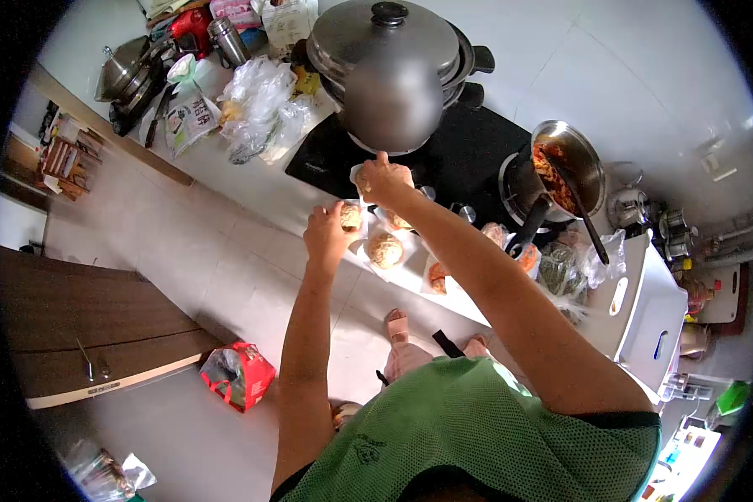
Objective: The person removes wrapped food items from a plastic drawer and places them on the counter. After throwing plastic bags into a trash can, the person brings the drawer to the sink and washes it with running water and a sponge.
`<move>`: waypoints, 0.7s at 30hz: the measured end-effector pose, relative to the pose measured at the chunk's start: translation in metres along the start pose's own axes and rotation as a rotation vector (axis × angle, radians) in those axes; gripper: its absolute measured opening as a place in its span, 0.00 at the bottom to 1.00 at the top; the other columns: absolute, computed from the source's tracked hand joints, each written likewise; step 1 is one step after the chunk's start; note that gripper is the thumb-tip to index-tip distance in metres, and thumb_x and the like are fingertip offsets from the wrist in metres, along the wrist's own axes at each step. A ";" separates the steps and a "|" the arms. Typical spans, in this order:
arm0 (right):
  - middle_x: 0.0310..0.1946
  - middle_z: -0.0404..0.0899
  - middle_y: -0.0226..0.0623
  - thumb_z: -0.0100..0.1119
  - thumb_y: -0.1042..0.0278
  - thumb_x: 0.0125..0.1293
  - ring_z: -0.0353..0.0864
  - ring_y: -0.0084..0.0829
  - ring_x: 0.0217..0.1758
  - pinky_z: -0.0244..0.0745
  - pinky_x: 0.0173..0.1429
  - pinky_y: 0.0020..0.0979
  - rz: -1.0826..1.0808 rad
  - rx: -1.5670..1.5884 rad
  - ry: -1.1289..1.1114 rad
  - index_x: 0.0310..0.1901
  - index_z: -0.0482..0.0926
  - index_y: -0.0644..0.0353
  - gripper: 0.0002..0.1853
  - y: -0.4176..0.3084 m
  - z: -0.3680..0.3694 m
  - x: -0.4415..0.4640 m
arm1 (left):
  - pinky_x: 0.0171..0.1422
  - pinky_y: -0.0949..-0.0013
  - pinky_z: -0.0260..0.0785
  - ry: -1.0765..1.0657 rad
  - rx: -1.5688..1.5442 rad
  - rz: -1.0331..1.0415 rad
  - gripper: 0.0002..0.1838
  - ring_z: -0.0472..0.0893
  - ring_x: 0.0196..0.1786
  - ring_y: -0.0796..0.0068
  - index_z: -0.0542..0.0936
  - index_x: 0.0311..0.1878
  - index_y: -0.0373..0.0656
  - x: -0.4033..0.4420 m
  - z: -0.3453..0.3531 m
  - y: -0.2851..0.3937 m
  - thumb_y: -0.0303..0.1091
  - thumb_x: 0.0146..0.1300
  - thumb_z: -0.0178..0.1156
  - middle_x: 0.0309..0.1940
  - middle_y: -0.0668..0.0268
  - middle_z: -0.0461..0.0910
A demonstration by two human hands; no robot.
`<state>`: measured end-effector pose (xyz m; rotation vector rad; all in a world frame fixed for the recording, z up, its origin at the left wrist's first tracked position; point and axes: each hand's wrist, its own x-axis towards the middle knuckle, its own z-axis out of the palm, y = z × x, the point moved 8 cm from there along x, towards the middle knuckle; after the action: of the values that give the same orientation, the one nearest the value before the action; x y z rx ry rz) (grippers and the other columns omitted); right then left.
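My left hand (326,233) has its fingers curled around the side of a round tan bun (350,218) near the counter's front edge. Just beyond it, my right hand (386,182) is closed over another bun (361,178), which its fingers partly hide. White paper squares lie under the buns. Closest to me sits a whole bun (385,250) on its paper. A further bun (400,222) shows partly below my right wrist, and an orange-brown one (437,277) is half covered by my right forearm.
Behind my hands is a black cooktop (468,138) with a large lidded pot (376,38). A saucepan (590,155) of reddish food stands on the right, its handle pointing toward me. Plastic bags (259,100) crowd the left counter. A red bag (247,376) stands on the floor.
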<state>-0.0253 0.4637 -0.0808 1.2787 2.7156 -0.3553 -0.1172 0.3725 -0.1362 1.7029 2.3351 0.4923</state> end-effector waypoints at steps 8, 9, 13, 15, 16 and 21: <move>0.46 0.76 0.44 0.53 0.68 0.57 0.73 0.44 0.54 0.76 0.43 0.42 -0.054 -0.060 0.001 0.42 0.79 0.57 0.12 0.006 -0.002 -0.001 | 0.52 0.60 0.67 0.095 -0.067 0.042 0.29 0.72 0.51 0.60 0.71 0.53 0.47 0.001 -0.020 0.004 0.42 0.47 0.66 0.48 0.60 0.71; 0.44 0.78 0.44 0.53 0.67 0.56 0.75 0.42 0.52 0.76 0.43 0.42 -0.060 -0.049 -0.004 0.39 0.80 0.57 0.11 0.008 -0.011 -0.005 | 0.52 0.60 0.67 0.152 -0.099 0.076 0.27 0.72 0.50 0.60 0.72 0.52 0.47 0.005 -0.030 0.008 0.42 0.47 0.66 0.47 0.60 0.72; 0.35 0.80 0.41 0.55 0.61 0.52 0.80 0.40 0.41 0.75 0.43 0.40 -0.162 -0.046 -0.038 0.37 0.79 0.55 0.12 0.027 -0.044 -0.035 | 0.39 0.67 0.69 0.344 -0.381 0.193 0.17 0.76 0.35 0.68 0.77 0.45 0.44 0.006 -0.093 0.072 0.35 0.51 0.64 0.33 0.63 0.77; 0.37 0.79 0.44 0.55 0.58 0.55 0.78 0.43 0.45 0.73 0.46 0.40 -0.181 -0.013 -0.096 0.46 0.75 0.56 0.18 0.038 -0.099 -0.090 | 0.33 0.72 0.69 0.410 -0.537 0.305 0.14 0.76 0.30 0.73 0.78 0.43 0.44 0.001 -0.121 0.120 0.32 0.51 0.64 0.30 0.66 0.77; 0.38 0.79 0.43 0.54 0.55 0.57 0.77 0.43 0.46 0.72 0.48 0.40 -0.189 0.071 -0.106 0.49 0.75 0.56 0.20 0.052 -0.121 -0.119 | 0.31 0.73 0.69 0.422 -0.629 0.357 0.13 0.75 0.29 0.75 0.79 0.42 0.43 -0.004 -0.132 0.146 0.31 0.52 0.63 0.29 0.67 0.77; 0.37 0.81 0.35 0.56 0.58 0.61 0.78 0.24 0.40 0.73 0.44 0.26 -0.200 0.466 0.098 0.49 0.75 0.59 0.18 0.152 -0.236 -0.302 | 0.35 0.78 0.67 0.144 -0.739 0.663 0.11 0.75 0.32 0.83 0.78 0.46 0.41 -0.056 -0.148 0.308 0.28 0.58 0.58 0.33 0.69 0.79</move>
<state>0.2821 0.3939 0.1852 1.1340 2.9614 -1.0224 0.1182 0.3829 0.1178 1.9955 1.2911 1.4063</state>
